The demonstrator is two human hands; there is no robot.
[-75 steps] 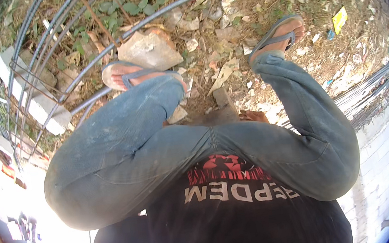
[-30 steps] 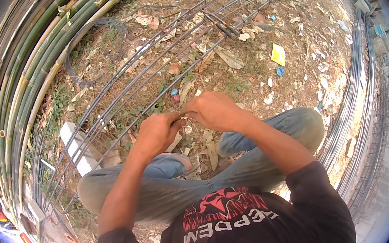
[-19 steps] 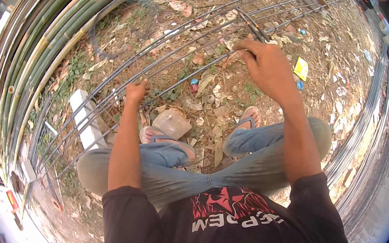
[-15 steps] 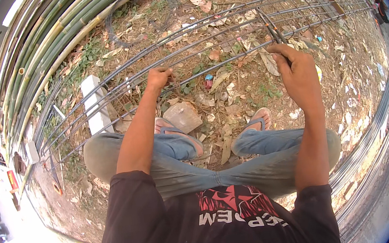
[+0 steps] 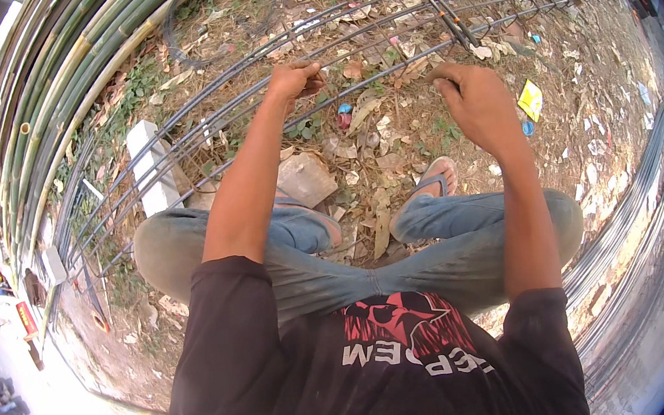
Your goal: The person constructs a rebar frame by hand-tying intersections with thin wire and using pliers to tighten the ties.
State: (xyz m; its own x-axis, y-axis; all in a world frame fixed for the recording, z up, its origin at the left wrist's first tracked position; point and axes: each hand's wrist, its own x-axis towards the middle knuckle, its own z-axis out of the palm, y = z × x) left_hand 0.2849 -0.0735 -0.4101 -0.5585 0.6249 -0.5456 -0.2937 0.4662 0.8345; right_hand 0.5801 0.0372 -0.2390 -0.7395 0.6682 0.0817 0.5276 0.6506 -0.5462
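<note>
since the long cage of steel reinforcing bars [image 5: 377, 32] runs as an arc from the left edge across the top of the frame to the upper right, it lies on the ground just beyond the squatting person's knees, and both hands are up at it. the left hand [image 5: 293, 79], upper centre, has its fingers curled tight around one of the nearer bars. the right hand [image 5: 478, 98], right of centre, hangs just below the bars with the fingers bent narrow; whether they pinch a bit of tie wire or nothing at all i cannot tell. a pair of pliers or cutters [image 5: 450, 20] rests across the bars just above that hand, apart from it.

the bars look stiff, heavy and ribbed, so they should give good grip and little flex; i judge the whole cage too heavy to shift with one hand, and best held on a single long bar close to a crossing ring. any thin wire there would be soft, springy and sharp at its ends.

a white block [image 5: 151, 165] props the cage at the left, a flat stone [image 5: 305, 179] lies by the person's sandalled foot [image 5: 438, 178], and bamboo poles [image 5: 60, 83] are stacked along the upper left.
</note>
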